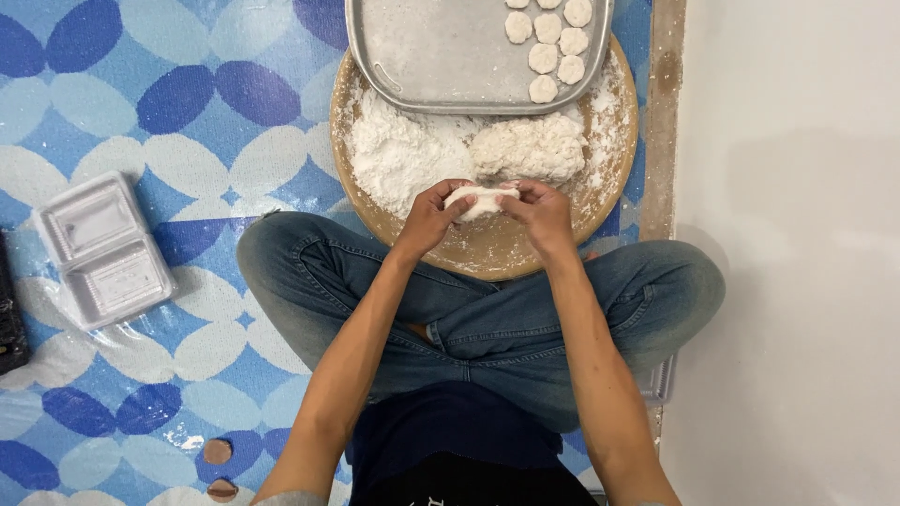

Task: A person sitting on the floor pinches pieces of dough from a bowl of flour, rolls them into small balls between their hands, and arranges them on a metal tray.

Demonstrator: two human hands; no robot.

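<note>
A small white piece of dough (483, 200) is held between both hands over a round wooden board (487, 251). My left hand (431, 215) grips its left end and my right hand (542, 211) grips its right end, fingers pinching it. On the board behind lie a heap of white flour (398, 155) and a larger lump of dough (530, 147). A grey metal tray (441, 56) rests on the board's far side with several round dough discs (548, 52) in its right part.
I sit cross-legged in blue jeans (487, 323) on a blue-and-white patterned mat (141, 94). An open white plastic container (103, 248) lies at the left. A white wall (797, 253) stands at the right. Two small brown discs (218, 468) lie on the mat near the bottom.
</note>
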